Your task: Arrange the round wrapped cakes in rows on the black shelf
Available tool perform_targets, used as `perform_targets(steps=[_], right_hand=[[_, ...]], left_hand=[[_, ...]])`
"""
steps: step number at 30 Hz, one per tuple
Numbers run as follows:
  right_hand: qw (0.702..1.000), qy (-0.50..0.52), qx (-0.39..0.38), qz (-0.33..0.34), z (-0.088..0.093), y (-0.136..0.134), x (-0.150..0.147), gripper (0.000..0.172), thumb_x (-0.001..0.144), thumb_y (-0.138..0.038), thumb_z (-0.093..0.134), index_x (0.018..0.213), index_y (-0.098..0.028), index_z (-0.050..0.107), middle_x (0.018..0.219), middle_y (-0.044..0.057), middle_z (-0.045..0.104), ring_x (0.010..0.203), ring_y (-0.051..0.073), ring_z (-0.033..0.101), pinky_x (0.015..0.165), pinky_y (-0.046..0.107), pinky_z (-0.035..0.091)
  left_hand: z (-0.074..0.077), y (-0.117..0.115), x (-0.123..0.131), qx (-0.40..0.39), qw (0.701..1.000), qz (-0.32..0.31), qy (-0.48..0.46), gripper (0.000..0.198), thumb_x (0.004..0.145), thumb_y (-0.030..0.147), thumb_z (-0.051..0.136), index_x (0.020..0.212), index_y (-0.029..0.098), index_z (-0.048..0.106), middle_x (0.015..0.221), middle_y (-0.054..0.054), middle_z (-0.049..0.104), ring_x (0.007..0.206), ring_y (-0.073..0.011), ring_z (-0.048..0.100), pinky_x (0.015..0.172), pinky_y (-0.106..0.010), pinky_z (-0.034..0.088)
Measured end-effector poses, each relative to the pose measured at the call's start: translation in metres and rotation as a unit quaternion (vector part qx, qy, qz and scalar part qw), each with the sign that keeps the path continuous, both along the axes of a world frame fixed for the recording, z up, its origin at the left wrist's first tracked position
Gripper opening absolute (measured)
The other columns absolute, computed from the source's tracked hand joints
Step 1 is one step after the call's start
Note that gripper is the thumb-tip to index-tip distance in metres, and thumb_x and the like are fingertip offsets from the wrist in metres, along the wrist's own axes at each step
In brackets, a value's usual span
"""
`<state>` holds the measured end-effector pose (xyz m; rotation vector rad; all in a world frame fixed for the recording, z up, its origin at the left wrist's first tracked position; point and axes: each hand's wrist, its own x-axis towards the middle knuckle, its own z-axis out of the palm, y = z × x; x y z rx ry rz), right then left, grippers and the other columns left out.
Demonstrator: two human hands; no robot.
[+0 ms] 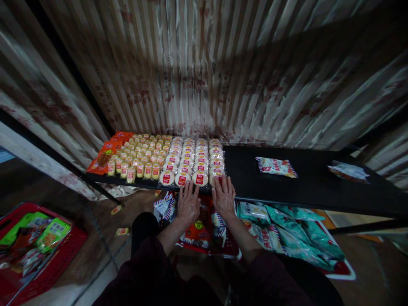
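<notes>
Round white wrapped cakes (200, 179) stand in several rows on the black shelf (242, 170). My left hand (188, 205) rests at the shelf's front edge, fingers stretched toward the front cakes. Beside it my right hand (224, 197) has its fingers spread over the front cake of the rightmost row, partly hiding it. Both hands are open and grip nothing. Left of the round cakes are small yellow wrapped cakes (148, 170) in rows, then orange packets (105, 157) at the shelf's left end.
On the shelf's right lie a striped packet (276, 167) and a clear-and-white packet (348, 171). Below are green packets (296, 233) in a red-and-white container and orange packets (197, 231). A red basket (68, 255) of snacks stands left. Small yellow packets (122, 231) lie on the floor.
</notes>
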<state>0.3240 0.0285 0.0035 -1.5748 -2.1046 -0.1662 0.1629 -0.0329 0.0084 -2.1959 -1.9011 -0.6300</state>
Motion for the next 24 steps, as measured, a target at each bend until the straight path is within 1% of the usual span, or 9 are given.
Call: perform_targets(steps=[5, 10, 14, 19, 22, 24], right_hand=[[1.0, -0.003, -0.001, 0.007, -0.007, 0.0, 0.0, 0.049, 0.094, -0.029, 0.031, 0.142, -0.02, 0.033, 0.153, 0.01, 0.025, 0.142, 0.025, 0.014, 0.108, 0.049, 0.025], [1.0, 0.001, 0.004, 0.01, -0.006, 0.0, 0.002, 0.052, 0.093, -0.029, 0.033, 0.144, -0.022, 0.029, 0.154, 0.008, 0.02, 0.143, 0.025, 0.012, 0.108, 0.048, 0.026], [1.0, 0.003, -0.002, 0.02, -0.005, 0.0, 0.002, 0.052, 0.093, -0.028, 0.033, 0.145, -0.024, 0.028, 0.155, 0.008, 0.019, 0.143, 0.026, 0.012, 0.107, 0.049, 0.028], [1.0, 0.016, -0.001, 0.022, 0.003, -0.003, 0.003, 0.053, 0.093, -0.028, 0.033, 0.146, -0.022, 0.025, 0.156, 0.008, 0.016, 0.143, 0.026, 0.009, 0.108, 0.048, 0.027], [0.999, 0.031, 0.005, 0.026, 0.01, -0.01, 0.006, 0.054, 0.093, -0.027, 0.033, 0.146, -0.021, 0.022, 0.156, 0.009, 0.015, 0.143, 0.026, 0.007, 0.109, 0.048, 0.025], [0.998, 0.042, 0.01, 0.035, 0.011, -0.018, 0.009, 0.055, 0.093, -0.026, 0.032, 0.147, -0.019, 0.021, 0.155, 0.01, 0.016, 0.143, 0.025, 0.008, 0.109, 0.047, 0.025]], left_hand=[[0.002, 0.002, -0.004, 0.0, 1.0, -0.005, 0.013, 0.054, 0.09, 0.029, 0.042, 0.141, 0.017, 0.033, 0.152, -0.012, 0.026, 0.142, -0.0256, 0.015, 0.114, -0.05, 0.02], [0.004, 0.003, -0.003, 0.001, 1.0, -0.007, 0.007, 0.054, 0.09, 0.03, 0.041, 0.142, 0.017, 0.032, 0.151, -0.012, 0.028, 0.142, -0.026, 0.014, 0.114, -0.05, 0.021], [0.002, 0.005, -0.004, 0.0, 1.0, -0.007, 0.002, 0.053, 0.09, 0.029, 0.04, 0.141, 0.016, 0.034, 0.151, -0.012, 0.027, 0.142, -0.0261, 0.014, 0.114, -0.05, 0.021], [0.004, 0.003, -0.008, 0.002, 1.0, -0.018, 0.0, 0.05, 0.091, 0.025, 0.039, 0.14, 0.014, 0.036, 0.151, -0.013, 0.029, 0.142, -0.0259, 0.014, 0.114, -0.051, 0.02], [0.008, -0.004, -0.01, 0.006, 0.999, -0.036, -0.006, 0.048, 0.089, 0.021, 0.039, 0.136, 0.012, 0.041, 0.15, -0.012, 0.029, 0.143, -0.0257, 0.012, 0.115, -0.051, 0.02], [0.007, -0.012, -0.009, 0.007, 0.999, -0.042, -0.017, 0.046, 0.088, 0.018, 0.039, 0.134, 0.012, 0.044, 0.15, -0.012, 0.031, 0.143, -0.0251, 0.011, 0.114, -0.05, 0.023]])
